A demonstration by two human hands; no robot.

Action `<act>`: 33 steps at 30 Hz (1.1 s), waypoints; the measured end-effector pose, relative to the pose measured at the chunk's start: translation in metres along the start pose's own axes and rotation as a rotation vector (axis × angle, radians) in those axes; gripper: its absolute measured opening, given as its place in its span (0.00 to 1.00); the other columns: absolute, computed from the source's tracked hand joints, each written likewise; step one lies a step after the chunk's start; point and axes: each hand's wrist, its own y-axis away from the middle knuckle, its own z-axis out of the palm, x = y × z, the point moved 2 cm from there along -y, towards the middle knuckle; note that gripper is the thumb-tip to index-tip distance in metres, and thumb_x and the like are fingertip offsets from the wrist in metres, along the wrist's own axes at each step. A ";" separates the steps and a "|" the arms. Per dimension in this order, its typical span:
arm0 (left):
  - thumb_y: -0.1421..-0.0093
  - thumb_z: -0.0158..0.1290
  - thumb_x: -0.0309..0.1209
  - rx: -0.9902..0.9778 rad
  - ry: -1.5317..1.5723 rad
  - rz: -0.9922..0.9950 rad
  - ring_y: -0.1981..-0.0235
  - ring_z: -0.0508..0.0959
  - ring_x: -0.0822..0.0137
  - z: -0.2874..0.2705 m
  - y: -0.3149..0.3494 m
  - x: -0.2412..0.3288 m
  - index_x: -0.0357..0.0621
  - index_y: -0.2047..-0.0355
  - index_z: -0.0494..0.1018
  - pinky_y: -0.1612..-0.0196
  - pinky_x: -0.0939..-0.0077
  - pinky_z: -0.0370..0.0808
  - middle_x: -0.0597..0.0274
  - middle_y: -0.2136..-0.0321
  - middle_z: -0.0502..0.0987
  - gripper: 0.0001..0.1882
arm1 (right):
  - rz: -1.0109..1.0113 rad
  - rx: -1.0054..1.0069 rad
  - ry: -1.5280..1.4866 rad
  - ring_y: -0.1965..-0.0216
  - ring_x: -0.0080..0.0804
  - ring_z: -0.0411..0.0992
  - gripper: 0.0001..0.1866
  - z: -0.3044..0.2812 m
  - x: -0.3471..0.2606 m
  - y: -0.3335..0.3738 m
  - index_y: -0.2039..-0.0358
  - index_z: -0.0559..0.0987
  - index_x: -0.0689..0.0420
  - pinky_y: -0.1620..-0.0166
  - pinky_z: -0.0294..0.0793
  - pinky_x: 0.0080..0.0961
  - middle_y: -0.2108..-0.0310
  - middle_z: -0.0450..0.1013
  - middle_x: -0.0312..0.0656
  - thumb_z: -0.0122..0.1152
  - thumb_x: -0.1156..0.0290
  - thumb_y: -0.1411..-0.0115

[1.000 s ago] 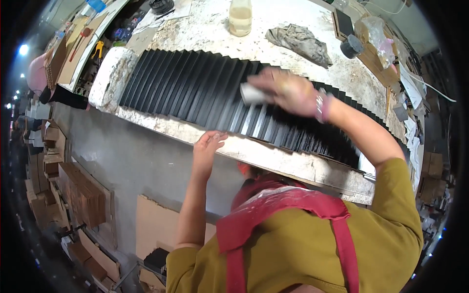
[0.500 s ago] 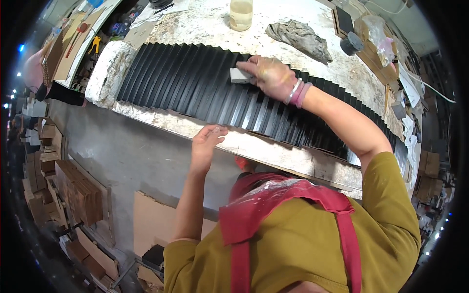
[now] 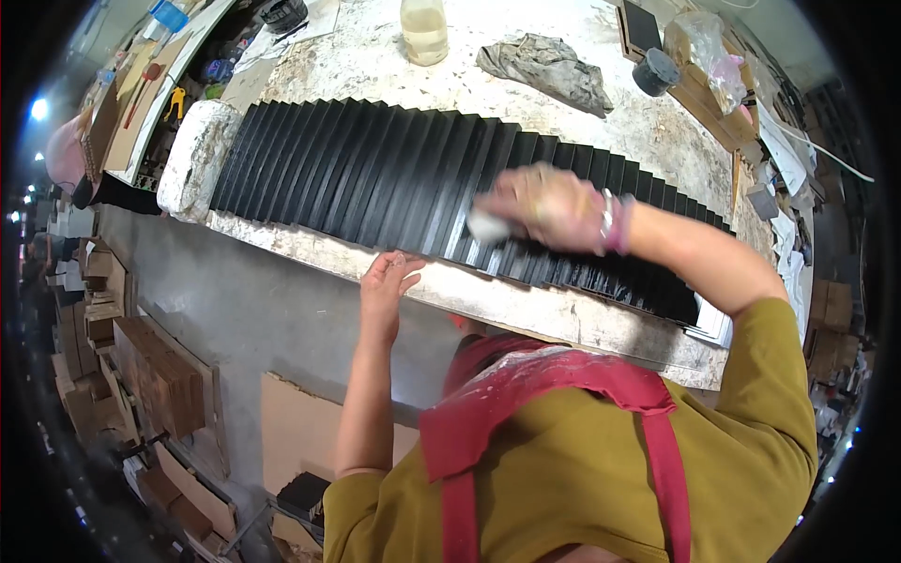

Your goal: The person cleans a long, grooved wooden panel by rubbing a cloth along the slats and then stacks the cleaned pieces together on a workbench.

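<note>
A long, staggered row of black strips point(image 3: 328, 174) lies side by side across the white-topped workbench. My right hand point(image 3: 549, 206), smeared by motion and with bands at the wrist, is closed on a small whitish block point(image 3: 490, 225) over the middle of the row. The block is blurred, so whether it touches the strips I cannot tell. By the near ends of the strips, at the bench's front edge, my left hand point(image 3: 387, 281) has its fingers loosely apart and holds nothing. Its fingertips are close to the strip ends; contact is unclear.
A worn white block point(image 3: 195, 159) borders the row's left end. Behind it stand a jar of yellowish liquid point(image 3: 424, 33) and a crumpled grey rag point(image 3: 549, 70). A dark cup point(image 3: 655, 72) is at right. Cardboard point(image 3: 305, 422) stands below the bench, at left.
My right hand has come nearer and to the right with the whitish block. My left hand has shifted slightly to the left, close to the strip ends. The whole view has shifted a little.
</note>
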 end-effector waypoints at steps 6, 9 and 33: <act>0.31 0.47 0.30 -0.042 0.022 -0.027 0.57 0.80 0.66 0.016 -0.002 -0.003 0.38 0.58 0.71 0.58 0.81 0.79 0.58 0.60 0.77 0.08 | 0.296 0.295 0.190 0.66 0.44 0.75 0.10 -0.004 0.048 -0.019 0.57 0.76 0.53 0.63 0.77 0.39 0.67 0.73 0.46 0.53 0.71 0.40; 0.31 0.47 0.30 0.007 0.011 -0.040 0.57 0.81 0.66 0.011 0.001 -0.006 0.38 0.59 0.71 0.59 0.81 0.78 0.58 0.61 0.77 0.08 | -0.012 0.253 0.126 0.67 0.44 0.75 0.09 0.028 -0.009 -0.015 0.60 0.76 0.52 0.65 0.77 0.40 0.69 0.72 0.44 0.52 0.72 0.41; 0.30 0.44 0.32 -0.255 -0.054 -0.093 0.58 0.80 0.70 0.044 0.015 -0.023 0.35 0.58 0.73 0.55 0.81 0.77 0.56 0.61 0.79 0.12 | -0.078 0.131 0.007 0.64 0.42 0.75 0.21 0.018 -0.027 0.039 0.52 0.75 0.53 0.59 0.75 0.38 0.68 0.73 0.40 0.60 0.76 0.49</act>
